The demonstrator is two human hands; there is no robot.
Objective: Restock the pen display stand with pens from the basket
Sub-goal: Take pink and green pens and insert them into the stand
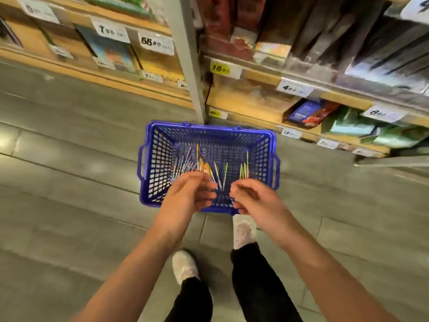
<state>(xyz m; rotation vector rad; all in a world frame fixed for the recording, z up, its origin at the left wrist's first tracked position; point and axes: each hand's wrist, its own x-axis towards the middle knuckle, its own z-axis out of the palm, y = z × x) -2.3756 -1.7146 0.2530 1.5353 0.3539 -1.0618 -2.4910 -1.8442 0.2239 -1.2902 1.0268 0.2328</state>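
Observation:
A blue plastic basket stands on the grey floor in front of my feet, at the foot of the shelving. Several thin colourful pens stand fanned out above its bottom. My left hand is closed around a bunch of them at the near left of the basket. My right hand grips a smaller bunch of pens at the near right. Both hands hover over the basket's near rim. No pen display stand is in view.
Wooden store shelves with white price tags run along the back, split by a grey upright post. Packaged goods fill the right shelves. My white shoes stand on the tiled floor just behind the basket.

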